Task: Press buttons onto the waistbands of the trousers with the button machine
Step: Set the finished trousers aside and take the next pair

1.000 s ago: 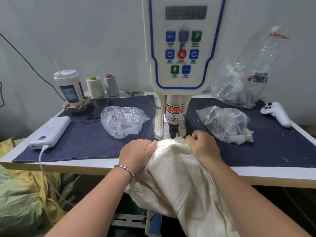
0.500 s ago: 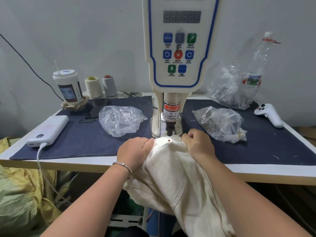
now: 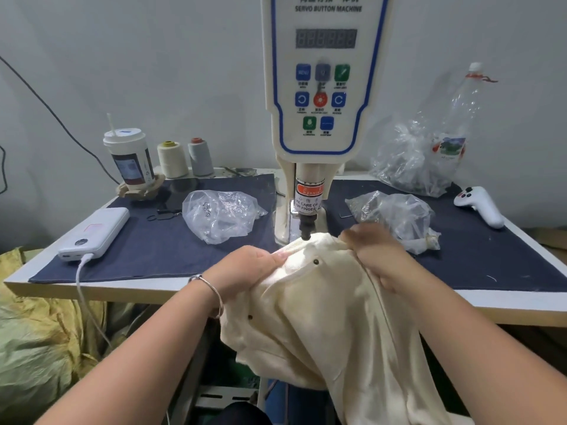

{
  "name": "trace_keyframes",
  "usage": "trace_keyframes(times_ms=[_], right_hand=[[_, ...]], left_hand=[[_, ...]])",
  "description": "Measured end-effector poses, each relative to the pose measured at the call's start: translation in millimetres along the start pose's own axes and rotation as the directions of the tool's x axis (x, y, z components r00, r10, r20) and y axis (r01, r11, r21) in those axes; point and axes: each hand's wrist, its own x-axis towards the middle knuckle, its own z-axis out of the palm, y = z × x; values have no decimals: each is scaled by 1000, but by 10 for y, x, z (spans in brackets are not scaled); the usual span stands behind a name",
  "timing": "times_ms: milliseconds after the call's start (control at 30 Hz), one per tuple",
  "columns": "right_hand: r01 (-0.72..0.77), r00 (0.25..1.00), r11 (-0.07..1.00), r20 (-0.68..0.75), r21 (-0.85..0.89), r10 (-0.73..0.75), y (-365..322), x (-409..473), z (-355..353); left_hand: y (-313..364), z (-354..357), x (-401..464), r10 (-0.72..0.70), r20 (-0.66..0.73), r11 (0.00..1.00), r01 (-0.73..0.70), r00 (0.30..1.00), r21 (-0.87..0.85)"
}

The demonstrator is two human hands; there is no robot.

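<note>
Cream woven trousers are being gripped at the waistband by the left hand and the blurred right hand, both bunched on cloth, under the white button machine's black punch; seemingly, the next button spot is being aligned beyond the set dark button.

left hand curled gripping, right hand clenched

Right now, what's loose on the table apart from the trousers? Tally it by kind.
Plastic bags: 3
Thread cones: 2
Drink cup: 1
Power bank: 1
White controller: 1
Total: 8
</note>
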Motion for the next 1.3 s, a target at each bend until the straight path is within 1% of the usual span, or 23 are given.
trace_keyframes(times_ms=[33, 100, 167, 200, 267, 300, 333, 367, 400, 433, 500, 600, 700, 767, 833, 900, 967, 1033, 1067, 1133, 1200, 1267, 1300], right_hand=[[17, 1000, 1000, 14, -13, -17, -39, -18, -28], [173, 979, 985, -115, 30, -168, -134, -67, -58], [314, 929, 947, -228, 67, -292, -246, -131, -62], [336, 924, 938, -222, 85, -310, -293, -160, -64], [249, 968, 963, -63, 100, -244, -341, -211, -145], [167, 980, 984, 96, 61, -172, -349, -231, -238], [104, 955, 994, 283, -25, -93, -354, -260, -352], [87, 894, 988, 448, -129, -20, -354, -292, -474], [97, 831, 978, 556, -184, 22, -353, -320, -580], [105, 790, 980, 613, -169, 21, -345, -351, -681], [71, 763, 997, 645, -7, -50, -346, -374, -825], [57, 742, 978, 647, 202, -177, -369, -465, -1071], [71, 747, 942, 608, 329, -268, -359, -643, -1385], [84, 810, 917, 509, 390, -291, -309, -788, -1618], [102, 904, 901, 339, 421, -261, -237, -941, -1835], [128, 964, 903, 162, 409, -210, -161, -1103, -2003], [126, 984, 943, 80, 309, -158, -92, -1285, -2098], [64, 997, 978, 38, 201, -73, -52, -1502, -2134], [20, 999, 979, 35, 203, -28, -32, -1610, -2145], [-18, 995, 965, 95, 262, -7, -32, -1835, -2153], [33, 991, 959, 114, 283, -68, -41, -2041, -2167], [76, 997, 966, -17, 247, -74, -81, -2231, -2197], [77, 993, 983, -106, 167, -60, -109, -2304, -2209]], left_hand=[[6, -28, -19, -3, 19, 1000, 3, 1000, -28], [44, -80, -56, 83, -28, 978, -86, 996, -187], [100, -95, -71, 142, -91, 906, -166, 986, -390], [124, -102, -77, 144, -85, 884, -167, 986, -436], [110, -101, -94, 111, 39, 902, -84, 993, -424], [71, -101, -110, 82, 148, 918, -17, 986, -396], [34, -116, -145, 60, 275, 932, 44, 960, -360], [4, -143, -189, 62, 396, 942, 77, 916, -327], [-22, -173, -233, 90, 494, 946, 80, 865, -313], [-20, -190, -274, 131, 566, 945, 70, 814, -319], [32, -232, -345, 200, 641, 936, 47, 741, -348], [289, -274, -471, 230, 673, 961, -54, 703, -271], [588, -272, -609, 209, 643, 966, -257, 737, -20], [754, -225, -670, 215, 604, 945, -319, 767, 69], [932, -136, -751, 275, 556, 943, -332, 785, 2], [1158, -17, -833, 373, 495, 927, -328, 785, -179], [1448, 125, -911, 470, 426, 873, -338, 773, -351], [1774, 300, -981, 550, 370, 805, -357, 749, -474], [1938, 393, -1025, 576, 357, 779, -363, 735, -511], [2246, 597, -1113, 621, 335, 742, -395, 708, -542], [2510, 806, -1207, 637, 313, 732, -425, 705, -533], [2751, 993, -1318, 615, 289, 754, -440, 734, -487], [2863, 1073, -1380, 594, 277, 770, -433, 756, -469]])
